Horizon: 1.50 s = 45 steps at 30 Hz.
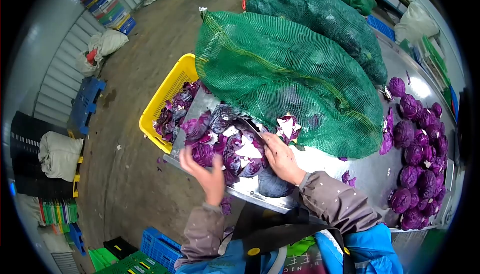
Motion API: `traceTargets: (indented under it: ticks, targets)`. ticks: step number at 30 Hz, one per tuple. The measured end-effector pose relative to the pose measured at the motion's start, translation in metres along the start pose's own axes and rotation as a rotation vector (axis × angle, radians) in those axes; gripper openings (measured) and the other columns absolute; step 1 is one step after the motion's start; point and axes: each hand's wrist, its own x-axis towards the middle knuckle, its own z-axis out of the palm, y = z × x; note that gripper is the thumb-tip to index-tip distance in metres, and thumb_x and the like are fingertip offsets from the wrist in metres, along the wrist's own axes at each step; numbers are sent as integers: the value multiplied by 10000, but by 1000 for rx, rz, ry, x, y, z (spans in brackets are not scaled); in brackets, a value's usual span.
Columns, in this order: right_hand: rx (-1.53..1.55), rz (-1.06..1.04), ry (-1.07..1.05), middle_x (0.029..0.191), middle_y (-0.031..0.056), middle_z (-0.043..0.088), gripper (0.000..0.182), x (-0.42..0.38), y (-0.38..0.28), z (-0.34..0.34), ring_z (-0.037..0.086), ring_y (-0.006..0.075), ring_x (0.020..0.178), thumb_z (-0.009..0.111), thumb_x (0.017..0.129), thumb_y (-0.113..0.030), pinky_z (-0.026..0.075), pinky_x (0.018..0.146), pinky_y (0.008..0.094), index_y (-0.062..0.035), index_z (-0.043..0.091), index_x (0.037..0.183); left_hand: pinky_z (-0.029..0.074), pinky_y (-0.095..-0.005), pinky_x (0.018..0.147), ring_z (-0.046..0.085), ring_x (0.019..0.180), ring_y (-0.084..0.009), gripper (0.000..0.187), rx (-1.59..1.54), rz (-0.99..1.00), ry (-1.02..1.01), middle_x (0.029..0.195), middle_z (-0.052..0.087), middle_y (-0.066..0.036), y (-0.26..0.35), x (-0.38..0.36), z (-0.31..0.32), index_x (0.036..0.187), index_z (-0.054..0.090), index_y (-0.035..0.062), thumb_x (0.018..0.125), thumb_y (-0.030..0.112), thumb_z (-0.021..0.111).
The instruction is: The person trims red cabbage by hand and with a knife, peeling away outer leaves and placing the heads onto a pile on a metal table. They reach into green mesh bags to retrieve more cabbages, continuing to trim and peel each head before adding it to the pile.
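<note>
My left hand [206, 175] has its fingers spread beside the heap of purple cabbage leaves [200, 129] at the table's near left corner, with nothing in it. In my right hand [282, 158] is a knife, its dark blade [250, 125] pointing left over the leaves; the handle is hidden in the fist. A red cabbage [247, 155] with white cut patches lies between my hands, and a darker bluish cabbage [274, 183] rests just below my right hand. A trimmed piece with a white core [288, 127] lies against the green mesh sack.
Full green mesh sacks [280, 74] cover the middle and back of the metal table [367, 184]. Several trimmed red cabbages [417, 159] are piled at the right. A yellow crate [159, 105] of leaves stands off the left edge. Blue crates [160, 248] sit on the floor, lower left.
</note>
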Motion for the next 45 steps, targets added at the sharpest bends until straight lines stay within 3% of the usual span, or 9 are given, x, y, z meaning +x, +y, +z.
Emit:
traceTargets:
  ticks: [4, 17, 24, 30, 33, 35, 38, 42, 45]
  targets:
    - [0, 56, -110, 1236, 141, 486, 397, -4, -12, -8, 611, 354, 864, 480, 877, -81, 508, 752, 403, -125, 468, 1271, 273, -464, 1027, 318, 1224, -379, 955, -203, -176, -412, 1306, 310, -224, 24, -35, 23, 1326, 274, -42, 607, 273, 819]
    - [-626, -361, -150, 767, 72, 554, 351, 62, 1, -17, 618, 225, 538, 543, 803, -153, 492, 457, 367, -213, 585, 1147, 329, -489, 953, 381, 1111, -394, 889, -160, 2, -496, 1151, 379, -221, 10, -10, 47, 1241, 339, -43, 572, 298, 814]
    - [-514, 94, -187, 853, 145, 648, 302, 84, 74, -13, 626, 357, 798, 640, 796, -258, 499, 695, 456, -137, 581, 1067, 319, -467, 998, 362, 1172, -390, 944, -243, 176, -613, 1221, 366, -212, 4, -10, 30, 1281, 349, -12, 535, 309, 831]
    - [-192, 209, -42, 764, 221, 610, 262, 26, 57, -25, 586, 424, 744, 614, 794, -200, 457, 651, 465, -63, 555, 1009, 436, -384, 887, 398, 1153, -275, 886, -293, -212, -654, 1282, 307, -145, -29, 10, -10, 1332, 377, 104, 595, 292, 830]
    - [55, 424, -92, 739, 147, 580, 259, -24, 34, -39, 558, 206, 672, 625, 801, -167, 457, 658, 346, 5, 566, 986, 431, -382, 885, 394, 1160, -278, 839, -351, -519, -578, 1268, 326, -167, -19, -8, -9, 1346, 343, 48, 681, 301, 788]
    - [181, 483, -81, 780, 114, 595, 286, -62, 39, -32, 546, 132, 744, 641, 819, -187, 458, 696, 310, 23, 577, 1002, 281, -458, 1033, 342, 1204, -367, 938, -257, -233, -515, 1285, 311, -218, -6, -20, 3, 1335, 271, -27, 645, 303, 813]
    - [158, 697, -105, 834, 126, 630, 339, -76, 52, -43, 574, 141, 801, 665, 818, -195, 459, 722, 308, 8, 557, 1067, 299, -452, 1024, 348, 1200, -378, 982, -232, -87, -476, 1292, 304, -224, 6, -21, 18, 1316, 278, -41, 586, 292, 843]
    - [-121, 77, 132, 1059, 148, 574, 413, -39, 14, -55, 615, 304, 859, 537, 876, -107, 484, 731, 362, -74, 454, 1279, 297, -457, 1028, 352, 1204, -382, 972, -217, 14, -518, 1303, 310, -227, 14, -20, 22, 1308, 294, -38, 572, 282, 844]
    - [-126, 100, -120, 977, 130, 514, 475, -21, -25, -45, 592, 302, 812, 503, 866, -68, 493, 709, 362, -208, 464, 1318, 290, -471, 1025, 344, 1223, -386, 972, -213, 59, -503, 1320, 335, -228, 14, -21, 27, 1304, 304, -39, 558, 277, 842]
